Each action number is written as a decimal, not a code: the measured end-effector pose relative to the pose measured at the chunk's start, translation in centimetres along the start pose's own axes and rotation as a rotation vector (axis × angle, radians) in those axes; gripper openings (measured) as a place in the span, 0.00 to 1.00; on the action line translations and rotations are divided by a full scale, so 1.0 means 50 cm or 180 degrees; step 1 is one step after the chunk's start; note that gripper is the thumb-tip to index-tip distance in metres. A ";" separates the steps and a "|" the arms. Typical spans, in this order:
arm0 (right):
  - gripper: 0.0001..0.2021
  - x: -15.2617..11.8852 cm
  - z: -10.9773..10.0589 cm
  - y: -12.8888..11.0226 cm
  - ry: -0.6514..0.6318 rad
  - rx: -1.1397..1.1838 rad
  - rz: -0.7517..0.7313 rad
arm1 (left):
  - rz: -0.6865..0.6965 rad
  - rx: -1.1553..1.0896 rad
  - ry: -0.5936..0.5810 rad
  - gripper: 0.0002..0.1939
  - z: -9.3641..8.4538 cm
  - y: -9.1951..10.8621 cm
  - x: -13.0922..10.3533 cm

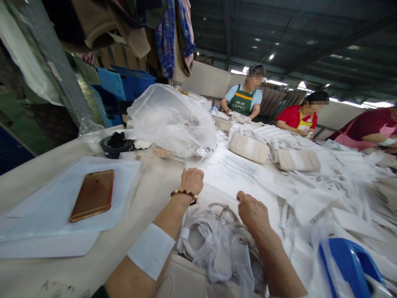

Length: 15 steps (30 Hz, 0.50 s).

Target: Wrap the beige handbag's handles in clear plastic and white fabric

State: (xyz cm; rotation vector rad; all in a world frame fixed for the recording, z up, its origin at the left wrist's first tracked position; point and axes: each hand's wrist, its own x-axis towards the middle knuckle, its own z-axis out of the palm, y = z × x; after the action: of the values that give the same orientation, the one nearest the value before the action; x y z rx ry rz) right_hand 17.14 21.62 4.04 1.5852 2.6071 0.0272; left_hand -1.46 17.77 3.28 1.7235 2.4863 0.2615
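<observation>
My left hand (pixel 192 181), a beaded bracelet at its wrist, is closed above the near left corner of a printed sheet (pixel 231 165). Over the sheet's near part my right hand (pixel 252 209) has its fingers curled, the index finger and thumb pressed together. Pale, see-through material shows between the hands; whether either holds it, I cannot tell. Nearer me, between my forearms, lies a bundle of beige straps and clear plastic wrapping (pixel 220 248). It sits against a beige padded piece (pixel 182 275) at the bottom edge. A pale patch (pixel 151 250) covers part of my left forearm.
A phone (pixel 93 195) lies on pale sheets at left. Behind stand a black tape roll (pixel 116 145) and a big plastic bag (pixel 173 120). Beige padded pieces (pixel 249 147) and white strips heap at right, near a blue plastic object (pixel 350 267). Several co-workers sit beyond.
</observation>
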 end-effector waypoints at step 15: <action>0.10 -0.006 0.045 0.206 -0.0198 0.1142 0.1015 | -0.1280 -0.0725 0.0087 0.08 0.016 -0.099 -0.016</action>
State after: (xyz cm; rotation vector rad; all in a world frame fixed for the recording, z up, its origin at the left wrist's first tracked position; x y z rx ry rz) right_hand 26.60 26.01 2.48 2.0632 2.3822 -0.4845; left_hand -5.56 15.39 1.48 1.1145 2.6276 0.5055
